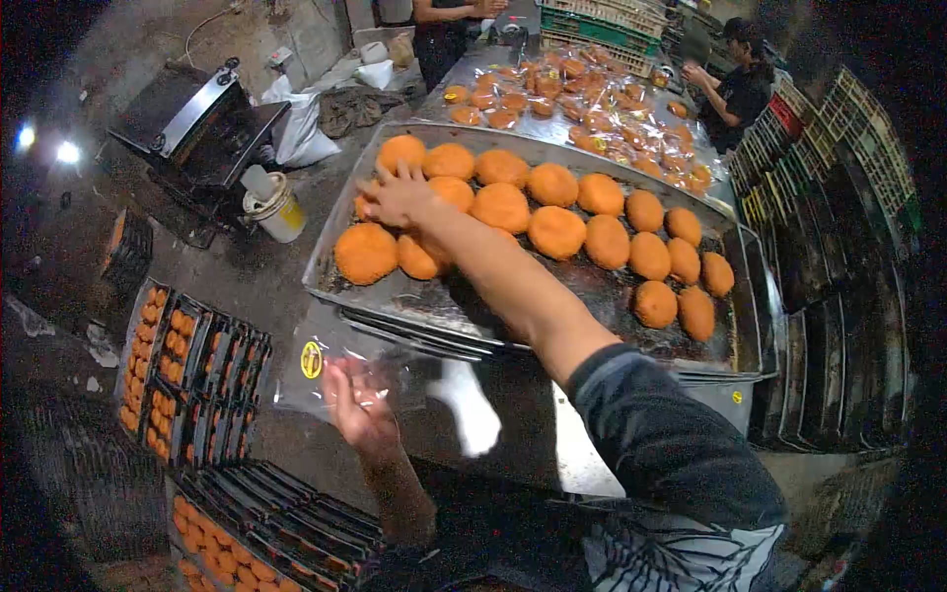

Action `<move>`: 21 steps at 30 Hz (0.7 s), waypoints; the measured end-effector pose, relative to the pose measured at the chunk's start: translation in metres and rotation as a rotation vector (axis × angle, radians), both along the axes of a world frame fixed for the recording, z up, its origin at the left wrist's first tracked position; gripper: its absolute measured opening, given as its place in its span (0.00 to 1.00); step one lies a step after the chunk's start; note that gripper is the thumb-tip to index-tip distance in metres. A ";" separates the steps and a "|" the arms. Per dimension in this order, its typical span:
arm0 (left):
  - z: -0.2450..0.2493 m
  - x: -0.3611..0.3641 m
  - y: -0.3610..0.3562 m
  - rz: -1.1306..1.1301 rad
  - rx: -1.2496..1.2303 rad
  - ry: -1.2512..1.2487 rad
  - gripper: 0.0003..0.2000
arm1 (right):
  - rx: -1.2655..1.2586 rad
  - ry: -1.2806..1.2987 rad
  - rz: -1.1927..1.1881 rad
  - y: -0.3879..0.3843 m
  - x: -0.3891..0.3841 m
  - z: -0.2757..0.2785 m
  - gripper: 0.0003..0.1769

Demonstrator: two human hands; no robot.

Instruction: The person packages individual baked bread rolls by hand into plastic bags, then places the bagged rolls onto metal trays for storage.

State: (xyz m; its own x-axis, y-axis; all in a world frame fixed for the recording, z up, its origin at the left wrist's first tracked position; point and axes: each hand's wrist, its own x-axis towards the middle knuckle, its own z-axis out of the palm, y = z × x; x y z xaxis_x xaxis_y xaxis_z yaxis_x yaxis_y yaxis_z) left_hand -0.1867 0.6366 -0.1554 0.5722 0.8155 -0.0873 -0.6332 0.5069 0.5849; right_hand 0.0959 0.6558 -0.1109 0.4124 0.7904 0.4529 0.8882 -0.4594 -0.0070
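My right hand [400, 197] reaches across a large metal baking tray [483, 311], its fingers spread over the round orange-brown buns at the left end. One bun [363, 205] shows partly beneath its fingertips; whether the fingers grip it is hard to see. Closer to me, a larger bun [366, 254] lies at the tray's left corner, and my forearm hides part of the buns behind it. Below the tray's front edge, my left hand [360, 405] holds a clear plastic bag [296, 380] with a yellow round label.
Bagged buns [612, 109] are heaped on the table behind the tray. Two people work at the far side. Stacked crates [602, 30] stand at the back and racks on the right. Trays of buns [168, 365] sit low at left, near a white bucket [276, 209].
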 end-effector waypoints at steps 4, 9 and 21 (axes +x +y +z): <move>0.007 -0.009 0.007 0.102 -0.025 0.130 0.21 | -0.261 0.310 0.056 -0.037 0.011 -0.013 0.30; 0.022 -0.009 0.022 0.085 -0.130 -0.023 0.23 | -0.253 0.523 -0.139 -0.133 0.000 -0.007 0.26; 0.065 0.055 -0.121 -0.429 0.060 -0.302 0.24 | 0.521 0.113 -0.099 -0.282 -0.210 0.070 0.46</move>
